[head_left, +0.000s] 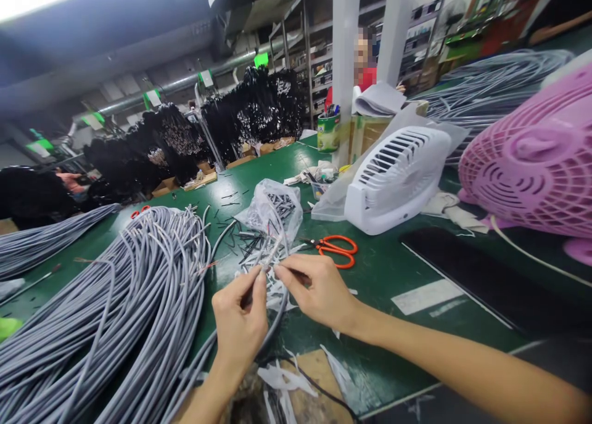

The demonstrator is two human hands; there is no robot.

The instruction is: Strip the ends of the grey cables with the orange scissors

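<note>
My left hand (240, 319) is closed around the end of a grey cable (272, 254), whose tip sticks up between my two hands. My right hand (314, 288) pinches the same cable end from the right, fingers pressed together near the tip. Whether a small piece sits on the tip I cannot make out. The cable runs down and back under my left hand. Just beyond my hands lies a clear plastic bag (271, 208) of small dark tube pieces, with loose dark pieces scattered on the green table (383, 276) around it.
A big pile of grey cables (115, 301) fills the left. Orange scissors (337, 250) lie right of my hands. A white fan (398, 177) and a pink fan (536, 159) stand on the right. A person in red (365, 66) is at the back; black cable bundles (208, 128) hang behind.
</note>
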